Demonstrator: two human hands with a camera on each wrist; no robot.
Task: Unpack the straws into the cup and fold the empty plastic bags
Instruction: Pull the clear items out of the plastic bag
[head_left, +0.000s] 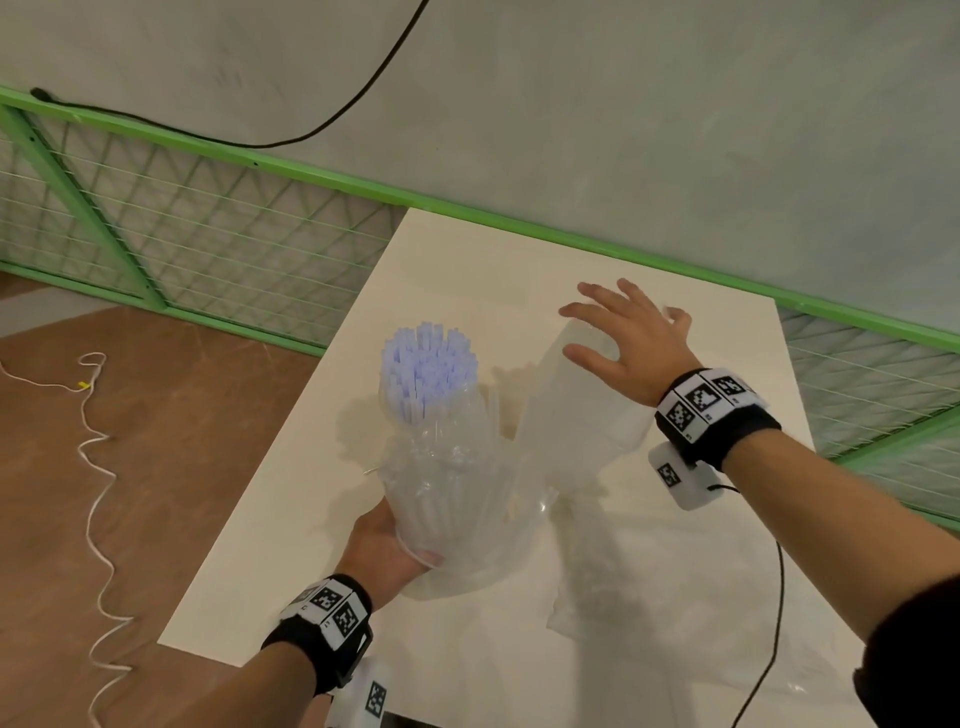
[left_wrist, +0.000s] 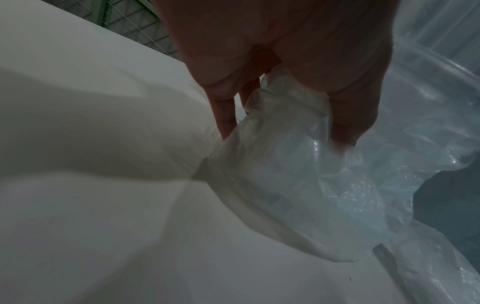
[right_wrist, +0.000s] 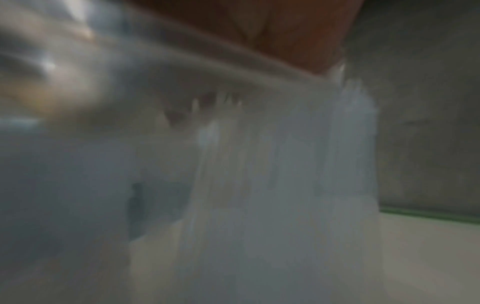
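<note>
Two hands share the work in the head view. Our left hand (head_left: 384, 551) wraps the base of the cup (head_left: 452, 514), tipped away from us, probably to keep the straws (head_left: 426, 371) from toppling it; they stand bunched inside, tips fanned above the rim. Our right hand (head_left: 626, 340), fingers spread and relaxed, lies against a clear plastic bag (head_left: 576, 410) standing just beside the cup. Whether it pinches the film we cannot tell. More crumpled plastic (head_left: 623, 587) lies on the white table (head_left: 467, 260), unfolded.

From the left wrist, our fingers (left_wrist: 226, 117) curl around the clear cup wall (left_wrist: 285, 144), thumb opposite, a steadying hold.

From the right wrist, all is blurred: only pale film (right_wrist: 285, 164) hanging below the palm (right_wrist: 285, 37).
</note>
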